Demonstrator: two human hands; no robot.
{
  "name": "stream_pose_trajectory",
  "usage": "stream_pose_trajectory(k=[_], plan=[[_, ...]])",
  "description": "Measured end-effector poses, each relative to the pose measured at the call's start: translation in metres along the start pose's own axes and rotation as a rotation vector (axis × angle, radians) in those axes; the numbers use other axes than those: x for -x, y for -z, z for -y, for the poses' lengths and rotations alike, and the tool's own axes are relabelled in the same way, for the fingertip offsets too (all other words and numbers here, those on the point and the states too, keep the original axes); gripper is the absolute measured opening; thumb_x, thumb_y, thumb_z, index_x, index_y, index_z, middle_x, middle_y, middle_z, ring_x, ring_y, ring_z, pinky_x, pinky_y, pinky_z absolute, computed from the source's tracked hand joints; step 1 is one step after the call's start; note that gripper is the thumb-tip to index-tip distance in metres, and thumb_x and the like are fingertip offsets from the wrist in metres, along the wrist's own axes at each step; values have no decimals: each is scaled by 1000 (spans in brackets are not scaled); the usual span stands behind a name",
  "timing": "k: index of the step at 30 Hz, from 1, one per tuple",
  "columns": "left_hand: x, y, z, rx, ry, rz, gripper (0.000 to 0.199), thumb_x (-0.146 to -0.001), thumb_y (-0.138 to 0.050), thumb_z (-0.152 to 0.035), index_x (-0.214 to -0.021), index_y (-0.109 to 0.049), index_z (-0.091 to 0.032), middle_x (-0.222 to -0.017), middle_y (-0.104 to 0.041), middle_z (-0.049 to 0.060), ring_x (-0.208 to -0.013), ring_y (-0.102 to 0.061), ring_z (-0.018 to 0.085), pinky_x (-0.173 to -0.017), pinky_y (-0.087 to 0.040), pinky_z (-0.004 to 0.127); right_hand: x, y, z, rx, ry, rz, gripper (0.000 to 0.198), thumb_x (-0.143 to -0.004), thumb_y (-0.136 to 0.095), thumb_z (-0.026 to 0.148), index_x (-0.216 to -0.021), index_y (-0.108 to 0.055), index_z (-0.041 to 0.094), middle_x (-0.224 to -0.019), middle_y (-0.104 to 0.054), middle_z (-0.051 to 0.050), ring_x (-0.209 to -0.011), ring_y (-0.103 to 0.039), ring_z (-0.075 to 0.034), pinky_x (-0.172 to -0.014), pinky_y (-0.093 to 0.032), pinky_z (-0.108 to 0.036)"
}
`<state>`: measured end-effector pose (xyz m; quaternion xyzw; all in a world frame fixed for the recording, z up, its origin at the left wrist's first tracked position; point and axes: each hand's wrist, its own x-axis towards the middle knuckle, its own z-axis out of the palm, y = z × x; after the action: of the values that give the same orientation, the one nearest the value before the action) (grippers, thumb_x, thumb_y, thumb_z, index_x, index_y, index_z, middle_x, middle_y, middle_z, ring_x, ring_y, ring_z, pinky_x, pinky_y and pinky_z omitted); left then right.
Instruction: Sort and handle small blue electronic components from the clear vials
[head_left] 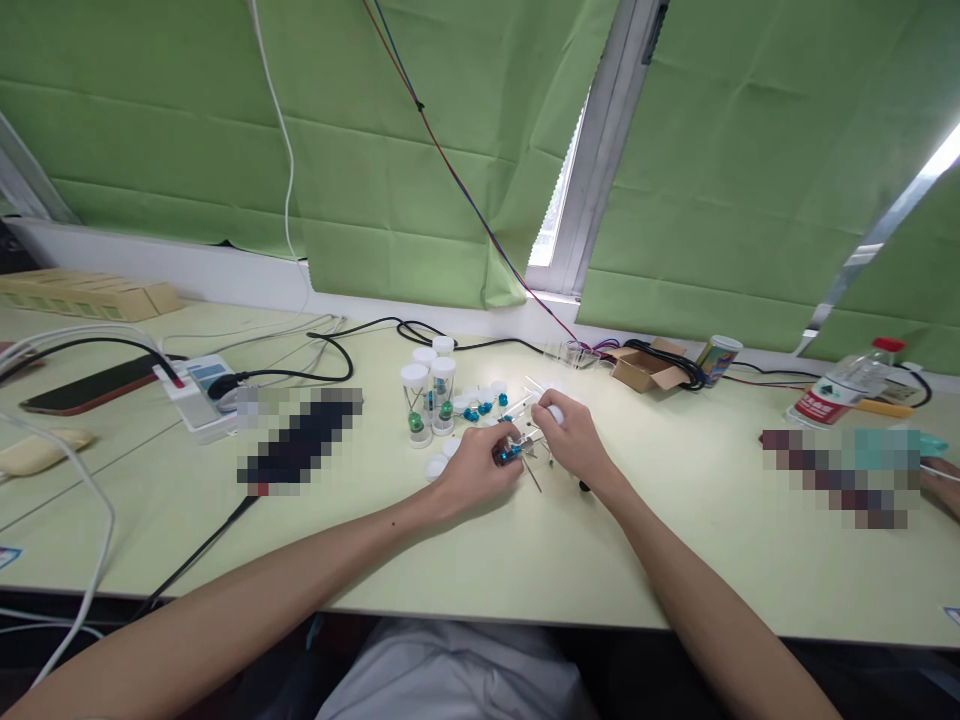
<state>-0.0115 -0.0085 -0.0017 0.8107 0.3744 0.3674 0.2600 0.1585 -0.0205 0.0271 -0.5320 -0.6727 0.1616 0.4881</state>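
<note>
My left hand (480, 465) is closed, its thumb and fingers around a small blue piece (510, 454) with a shiny metal part. Close beside it, my right hand (571, 438) pinches a round white cap (555, 414); whether a clear tube is joined to the cap I cannot tell. Thin metal rods (532, 475) stick out or lie below and between the hands. Just left stand several clear vials (416, 410) with white lids, green and blue pieces inside. Small blue pieces (472, 412) lie behind my left hand, and loose white lids (435, 467) lie beside it.
A power strip (199, 395), cables and a blurred dark object (304, 440) lie on the left. Toward the back right are an open cardboard box (645, 370), a can (718, 360) and a red-capped bottle (832, 390). Another person's hand (941, 485) shows at the right edge.
</note>
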Motion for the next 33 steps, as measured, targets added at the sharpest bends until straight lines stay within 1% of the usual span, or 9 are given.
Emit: stream_pose_trajectory(k=[14,18,23,33], plan=[[1,0,1,2,14,6,15,-72,-57,-17,-85,-64,-19,-56,-44,-6,-55,-37,10,-54,-28,25,0,1,-3,18,19,33,24,-90,-45,32,-69,-44,21,-59,-44,4,-58,-40,-14,-58,-32,-26],[1,0,0,0,4,7,13,-72,-57,-17,-84,-64,-19,-57,-45,-6,-55,-38,10,-54,-28,25,0,2,-4,26,25,38,24,-91,-43,32,-70,-44,21,-59,-43,4,-58,-40,-14,-58,-32,-27],[1,0,0,2,6,13,13,-73,-57,-18,-85,-63,-19,-57,-46,-6,-55,-38,10,-54,-29,25,0,1,-5,22,44,39,23,-92,-41,30,-71,-43,21,-62,-47,3,-62,-43,-15,-60,-33,-27],[0,-1,1,-9,12,11,14,-72,-57,-19,-85,-64,-19,-57,-47,-6,-55,-39,10,-54,-30,25,1,2,-5,26,59,44,24,-93,-39,29,-71,-41,22,-61,-42,4,-59,-40,-14,-59,-31,-27]])
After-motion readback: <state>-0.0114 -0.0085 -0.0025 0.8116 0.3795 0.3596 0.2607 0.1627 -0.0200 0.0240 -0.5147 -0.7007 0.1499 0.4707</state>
